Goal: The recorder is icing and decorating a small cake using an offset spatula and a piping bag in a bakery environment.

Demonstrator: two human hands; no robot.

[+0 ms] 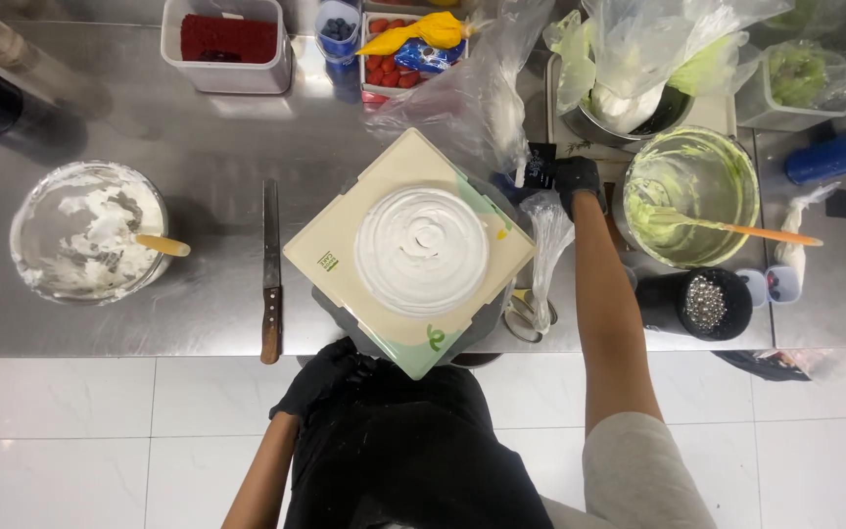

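Both hands wear black gloves. Head view: the left hand (pixel 317 382) rests loosely curled at the near edge of the steel counter (pixel 198 196), beside the nearest corner of the square cream board (pixel 340 245), and holds nothing that can be made out. The right hand (pixel 577 179) reaches across the counter with the arm extended; its fingers are closed on the lower end of a clear plastic piping bag (pixel 482 93) that rises toward the far side, just past the board's right corner. The white-frosted round cake (pixel 422 251) sits centred on the board, which rests on a dark turntable (pixel 482 323), directly in front of the person. A second, crumpled clear bag (pixel 545 245) lies between the board and the forearm. Left of the board lie a wooden-handled knife (pixel 270 269) and a metal bowl of white cream (pixel 85 230) with a spatula. Right of the arm stand a bowl of green cream (pixel 692 196) with an orange-handled spatula (pixel 736 228) and a black cup of silver beads (pixel 705 303). At the far edge are a tub with a red sponge (pixel 227 39), a tray of strawberries (pixel 389 64) and a yellow piping bag (pixel 423 31).
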